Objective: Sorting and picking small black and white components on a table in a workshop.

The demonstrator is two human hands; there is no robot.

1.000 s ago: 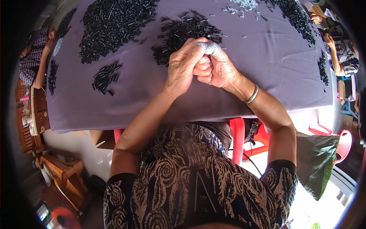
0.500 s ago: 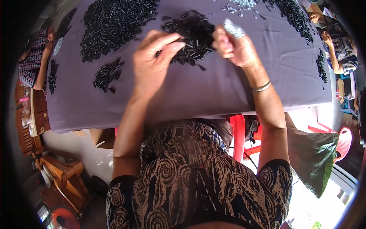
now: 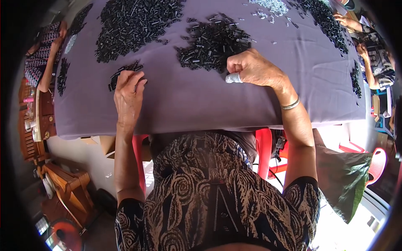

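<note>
My left hand (image 3: 128,94) is over a small pile of short black tubes (image 3: 133,67) at the left, its fingers bent and thumb close to the forefinger. The hand covers part of that pile, and whatever lies between the fingertips is hidden. At the near right edge of a larger heap of the same black tubes (image 3: 215,44), my right hand (image 3: 257,70) is closed with its fingers curled in. A silvery white wrapping (image 3: 233,78) covers its thumb. What the right fingers hold, if anything, cannot be seen.
A big mound of black tubes (image 3: 134,27) spreads over the far left of the purple cloth (image 3: 180,104). Small silvery pieces (image 3: 270,6) and more black parts (image 3: 324,21) lie at the far right. People work at both table sides. A green bag (image 3: 343,180) hangs at the lower right.
My left hand has moved left and nearer, from the middle heap to the small pile. My right hand has turned over and come down beside the heap's near right edge.
</note>
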